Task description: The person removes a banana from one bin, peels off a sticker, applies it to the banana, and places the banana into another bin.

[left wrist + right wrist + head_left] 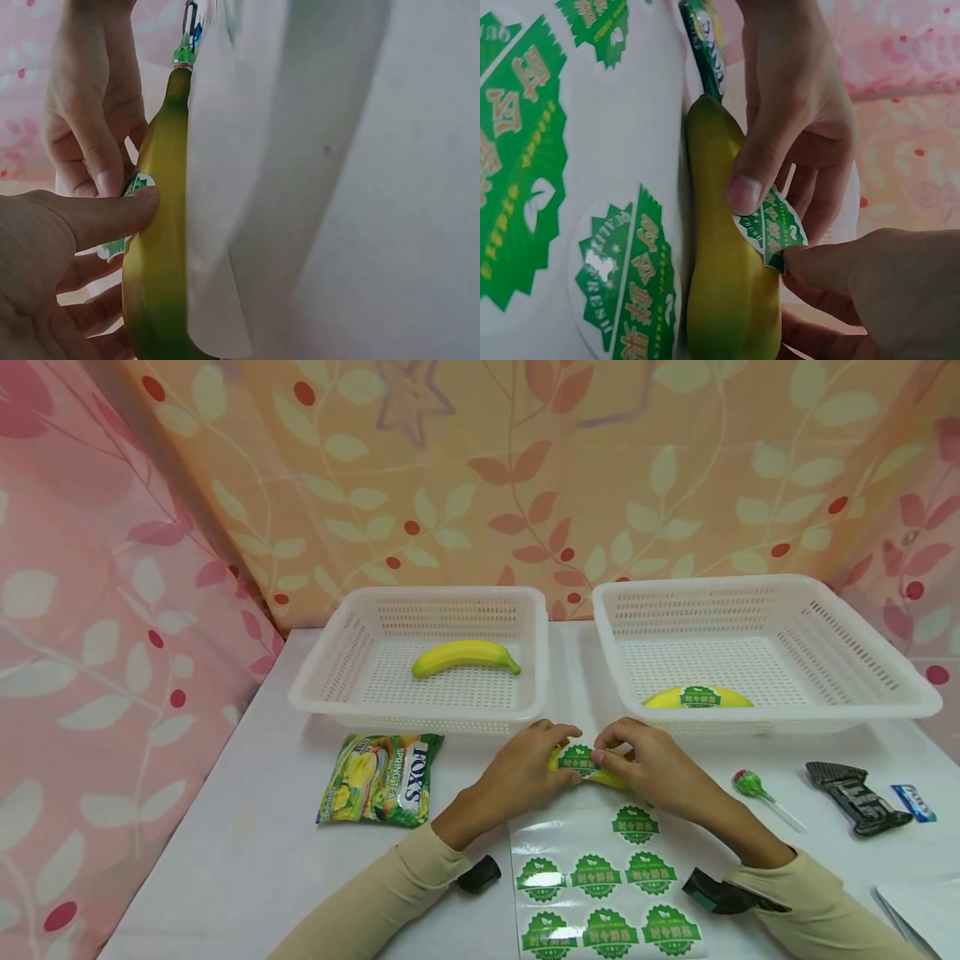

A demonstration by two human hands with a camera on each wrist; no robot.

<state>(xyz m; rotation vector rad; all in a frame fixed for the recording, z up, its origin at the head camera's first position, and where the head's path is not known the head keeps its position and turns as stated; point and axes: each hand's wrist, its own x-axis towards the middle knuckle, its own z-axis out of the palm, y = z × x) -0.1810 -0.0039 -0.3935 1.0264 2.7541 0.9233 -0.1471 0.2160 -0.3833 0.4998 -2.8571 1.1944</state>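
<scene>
A yellow banana (609, 778) lies on the table between both hands. A green and white sticker (576, 759) sits over its side, partly lifted at one edge in the right wrist view. My left hand (527, 766) holds the banana, fingers behind it and thumb (135, 212) pressing the sticker's near edge. With thumb and fingers, my right hand (654, 767) pinches the sticker's other edge. Just in front lies a glossy sheet (566, 829) with several more green stickers (596, 877).
Behind stand two white plastic baskets: the left basket (420, 717) holds a plain banana (461, 656), the right basket (772, 720) a stickered banana (731, 697). A FOX'S candy bag (380, 779) lies left; a lollipop (752, 787), black packet (857, 797) and small blue packet (913, 802) lie right.
</scene>
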